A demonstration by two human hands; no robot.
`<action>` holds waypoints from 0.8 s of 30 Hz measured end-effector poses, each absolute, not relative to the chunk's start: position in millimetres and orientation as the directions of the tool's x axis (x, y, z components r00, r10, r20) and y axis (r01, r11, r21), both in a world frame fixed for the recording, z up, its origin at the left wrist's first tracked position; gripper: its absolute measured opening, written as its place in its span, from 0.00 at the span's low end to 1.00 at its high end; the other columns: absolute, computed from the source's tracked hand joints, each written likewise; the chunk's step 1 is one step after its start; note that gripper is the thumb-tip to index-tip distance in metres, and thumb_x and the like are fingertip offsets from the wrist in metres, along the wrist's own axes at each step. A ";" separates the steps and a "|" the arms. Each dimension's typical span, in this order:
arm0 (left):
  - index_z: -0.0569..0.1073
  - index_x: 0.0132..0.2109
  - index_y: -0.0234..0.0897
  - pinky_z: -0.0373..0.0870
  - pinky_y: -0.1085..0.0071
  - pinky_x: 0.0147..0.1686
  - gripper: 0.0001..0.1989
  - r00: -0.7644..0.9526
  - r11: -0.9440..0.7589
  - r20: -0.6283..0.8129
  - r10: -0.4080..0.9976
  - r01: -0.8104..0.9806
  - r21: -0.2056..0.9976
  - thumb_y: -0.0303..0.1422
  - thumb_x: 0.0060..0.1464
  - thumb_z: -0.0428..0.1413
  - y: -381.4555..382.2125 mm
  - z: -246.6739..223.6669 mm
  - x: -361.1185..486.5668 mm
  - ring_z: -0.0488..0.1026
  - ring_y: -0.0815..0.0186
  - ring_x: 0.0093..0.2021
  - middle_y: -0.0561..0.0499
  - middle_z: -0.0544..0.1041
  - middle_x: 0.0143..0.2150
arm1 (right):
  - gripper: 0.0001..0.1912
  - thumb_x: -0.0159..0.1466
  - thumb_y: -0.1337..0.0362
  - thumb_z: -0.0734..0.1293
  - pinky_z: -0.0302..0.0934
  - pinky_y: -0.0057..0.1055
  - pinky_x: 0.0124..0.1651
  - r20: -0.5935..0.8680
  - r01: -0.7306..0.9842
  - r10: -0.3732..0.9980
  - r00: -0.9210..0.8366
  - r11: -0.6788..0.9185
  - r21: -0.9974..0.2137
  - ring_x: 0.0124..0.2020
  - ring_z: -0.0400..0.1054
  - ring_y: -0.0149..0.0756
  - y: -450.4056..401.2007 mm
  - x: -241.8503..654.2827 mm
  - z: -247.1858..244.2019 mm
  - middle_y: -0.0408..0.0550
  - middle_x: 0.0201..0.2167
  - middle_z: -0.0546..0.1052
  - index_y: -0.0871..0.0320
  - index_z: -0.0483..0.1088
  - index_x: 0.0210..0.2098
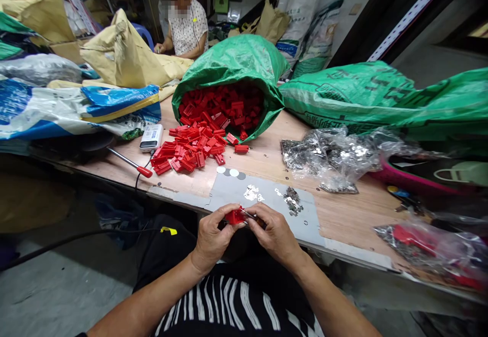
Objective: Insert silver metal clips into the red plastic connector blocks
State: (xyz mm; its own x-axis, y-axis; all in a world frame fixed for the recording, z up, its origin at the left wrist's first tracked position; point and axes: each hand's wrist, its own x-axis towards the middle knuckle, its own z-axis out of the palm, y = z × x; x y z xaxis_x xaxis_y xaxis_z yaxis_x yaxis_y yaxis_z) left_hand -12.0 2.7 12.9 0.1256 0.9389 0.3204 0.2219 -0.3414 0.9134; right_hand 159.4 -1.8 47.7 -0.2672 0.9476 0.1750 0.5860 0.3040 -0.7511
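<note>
My left hand [214, 233] pinches a small red plastic part [234, 216] between thumb and fingers, just off the table's front edge. In my right hand [275, 230] is a slim tool [249, 215] with a metal shaft and dark handle, much like a small screwdriver. Its tip meets the red part, though the exact contact is too small to make out. Beyond my hands lies a grey mat [267, 194] bearing a cluster of flat silvery metal pieces [251, 192] and a darker pile of small metal pieces [293, 201].
Loose red parts [190, 146] spill from a green sack [232, 57]. Clear bags of metal pieces [335, 154] lie right of the mat, near a pink basin [400, 174]. A red-handled rod [131, 163] and white device [151, 138] are left. A person [186, 24] sits opposite.
</note>
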 end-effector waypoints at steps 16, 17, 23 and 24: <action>0.73 0.49 0.42 0.73 0.70 0.47 0.17 0.122 -0.389 0.371 0.921 0.204 0.898 0.32 0.51 0.61 1.3 10.4 -12.4 0.77 0.65 0.45 0.51 0.80 0.46 | 0.12 0.64 0.53 0.63 0.56 0.26 0.35 -0.032 0.349 0.980 -0.198 0.040 -0.936 0.31 0.59 0.30 3.2 168.5 32.8 0.40 0.29 0.65 0.57 0.64 0.33; 0.73 0.49 0.42 0.73 0.70 0.47 0.17 0.126 -0.393 0.374 0.919 0.202 0.897 0.32 0.51 0.61 1.2 10.9 -12.4 0.77 0.65 0.45 0.51 0.80 0.46 | 0.13 0.63 0.53 0.63 0.56 0.26 0.35 -0.041 0.335 0.979 -0.198 0.029 -0.942 0.31 0.58 0.30 4.0 167.5 32.5 0.40 0.28 0.65 0.57 0.63 0.33; 0.72 0.49 0.42 0.73 0.70 0.47 0.16 0.147 -0.459 0.437 0.887 0.202 0.865 0.30 0.52 0.60 -1.9 11.5 -10.6 0.77 0.65 0.45 0.50 0.80 0.46 | 0.14 0.60 0.53 0.67 0.55 0.25 0.34 -0.097 0.225 0.956 -0.276 -0.034 -0.974 0.30 0.57 0.29 10.5 167.3 28.4 0.39 0.28 0.63 0.57 0.61 0.32; 0.72 0.49 0.41 0.73 0.69 0.48 0.16 0.154 -0.476 0.452 0.878 0.210 0.854 0.29 0.52 0.60 -2.2 11.4 -9.7 0.77 0.64 0.46 0.50 0.80 0.46 | 0.14 0.59 0.53 0.67 0.55 0.25 0.33 -0.106 0.214 0.953 -0.285 -0.044 -0.976 0.30 0.57 0.29 11.2 167.3 27.2 0.39 0.28 0.63 0.57 0.61 0.32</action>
State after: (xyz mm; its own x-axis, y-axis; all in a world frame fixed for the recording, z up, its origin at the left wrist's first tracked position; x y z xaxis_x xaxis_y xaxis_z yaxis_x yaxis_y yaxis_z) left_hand -9.7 -2.2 11.4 0.1538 0.8785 0.4524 0.2104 -0.4765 0.8536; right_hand 167.3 11.2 27.2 -0.2847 0.9528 -0.1055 0.2145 -0.0440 -0.9757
